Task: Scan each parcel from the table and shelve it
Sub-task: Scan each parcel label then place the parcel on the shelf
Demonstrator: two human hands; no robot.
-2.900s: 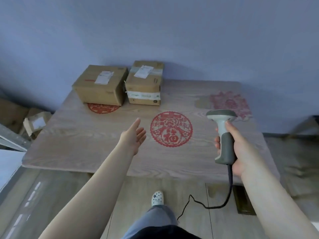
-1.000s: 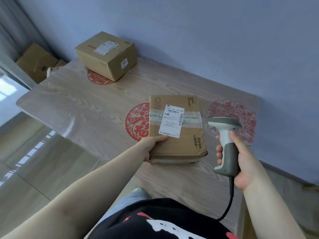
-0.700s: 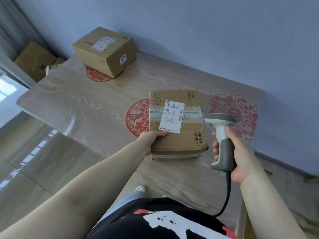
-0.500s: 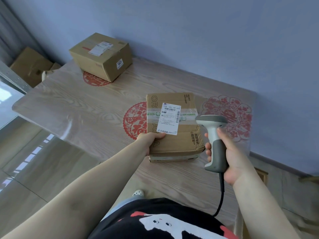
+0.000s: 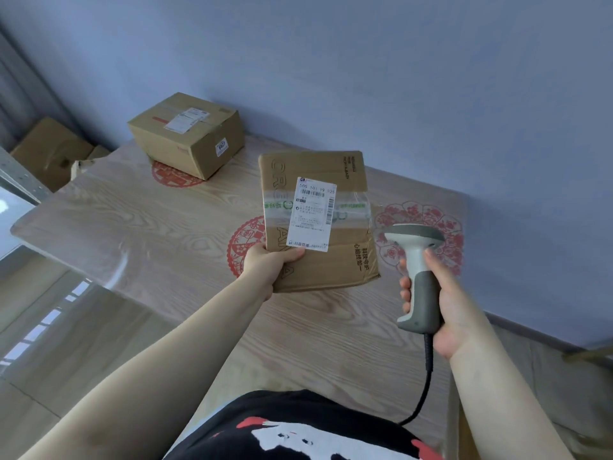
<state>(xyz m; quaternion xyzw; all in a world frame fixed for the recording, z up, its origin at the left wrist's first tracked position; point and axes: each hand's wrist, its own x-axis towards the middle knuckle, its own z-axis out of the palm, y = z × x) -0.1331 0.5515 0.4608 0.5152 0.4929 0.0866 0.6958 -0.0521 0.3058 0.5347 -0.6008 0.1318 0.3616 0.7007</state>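
My left hand (image 5: pixel 270 265) grips the near left corner of a brown cardboard parcel (image 5: pixel 335 260) and holds it tilted up above the wooden table (image 5: pixel 139 224), its white barcode label (image 5: pixel 311 214) facing me. My right hand (image 5: pixel 441 307) grips the grey handle of a corded barcode scanner (image 5: pixel 416 260), just right of the parcel, its head level with the parcel's lower half. A second, larger parcel (image 5: pixel 187 134) with a white label sits at the table's far left corner.
Red paper-cut decals (image 5: pixel 421 227) mark the tabletop. More cardboard boxes (image 5: pixel 49 154) lie on the floor beyond the table's left end, beside a metal rail (image 5: pixel 20 180). A blue wall runs behind the table. The scanner cable (image 5: pixel 426 386) hangs toward my waist.
My left hand took a parcel from the far side of the table, brought it close and now lifts and tilts its label toward me. The scanner stayed in my right hand.
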